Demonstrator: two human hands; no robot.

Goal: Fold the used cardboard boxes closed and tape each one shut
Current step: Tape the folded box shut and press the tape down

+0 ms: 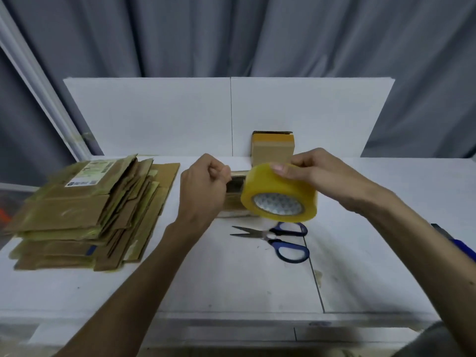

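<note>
bare table (231, 287) near edge, scissors (278, 238) mid, flattened boxes (85, 212) blocking left

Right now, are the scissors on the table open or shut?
Open. The scissors lie flat on the table, blades spread in a narrow V with the tips apart and the blue handles separated.

You worked at a makeshift packing station, a staged corner rather than a home or shop. Grey curtains (257, 34) closed off the back, and white boards (154, 117) walled in a plain white bench (231, 279). It carried a stack of flattened boxes (82, 210) and scissors (275, 238), with a tape roll (278, 186) above.
</note>
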